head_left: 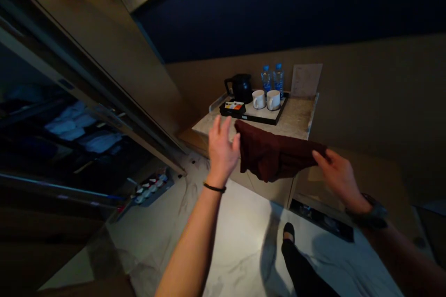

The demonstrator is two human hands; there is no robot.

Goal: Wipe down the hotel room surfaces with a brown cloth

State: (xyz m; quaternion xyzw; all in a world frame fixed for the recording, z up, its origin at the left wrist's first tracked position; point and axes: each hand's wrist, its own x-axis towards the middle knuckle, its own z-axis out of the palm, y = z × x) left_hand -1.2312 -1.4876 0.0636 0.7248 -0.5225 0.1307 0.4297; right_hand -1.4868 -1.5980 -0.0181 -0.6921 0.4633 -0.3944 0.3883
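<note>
We note a tray on the stone-topped desk, taking up much of its top. On it we count a black kettle at the back left, a small black box of sachets in front of the kettle, two white mugs side by side, and two clear bottles with blue caps behind them. A pale sheet stands upright at the back, right of the tray. On the floor, left of the desk, we see a caddy of small items.

Cloth: dark red, held up before the desk's front edge, hiding part of it. Long axis runs left to right across our view, sloping slightly down to the right; the lower edge hangs in loose folds. Right hand: thumb and fingers pinch the cloth at its right end. Left hand: fingers spread, just beside the left end; contact, we cannot tell.

Writing: the sheet carries small lines, illegible to us; bottle labels and the orange-and-yellow sachet print are likewise unreadable.
</note>
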